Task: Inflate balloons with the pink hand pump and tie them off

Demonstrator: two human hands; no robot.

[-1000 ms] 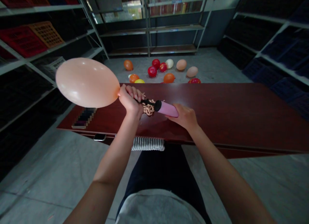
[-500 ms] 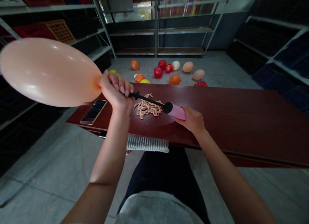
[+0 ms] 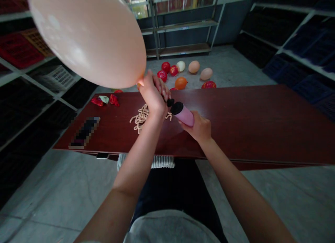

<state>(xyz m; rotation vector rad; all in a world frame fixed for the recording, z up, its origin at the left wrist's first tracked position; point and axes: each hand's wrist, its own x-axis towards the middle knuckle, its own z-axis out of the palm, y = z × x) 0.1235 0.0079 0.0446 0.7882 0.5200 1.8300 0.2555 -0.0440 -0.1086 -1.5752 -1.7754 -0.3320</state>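
Observation:
A large peach balloon (image 3: 91, 37), blown up, fills the upper left of the head view. My left hand (image 3: 154, 93) is closed around its neck and the nozzle end of a hand balloon pump, whose tip is hidden in my fingers. The pump's pink barrel (image 3: 185, 116) with a black end cap is gripped by my right hand (image 3: 199, 126). Barrel and nozzle end sit close together, with little of the black rod showing. Under and behind my left wrist, a pile of peach, worm-like limp pieces (image 3: 140, 118) lies on the dark red table (image 3: 251, 124).
A phone (image 3: 86, 132) lies near the table's left end, with crumpled red and pale pieces (image 3: 104, 99) beyond it. Several inflated balloons (image 3: 181, 83) rest on the floor behind the table. Shelving racks (image 3: 187, 27) stand at the back and both sides.
My hands have come closer together, and the black rod between them has gone into the pink barrel. The balloon has swung up and to the right. The view has shifted as well.

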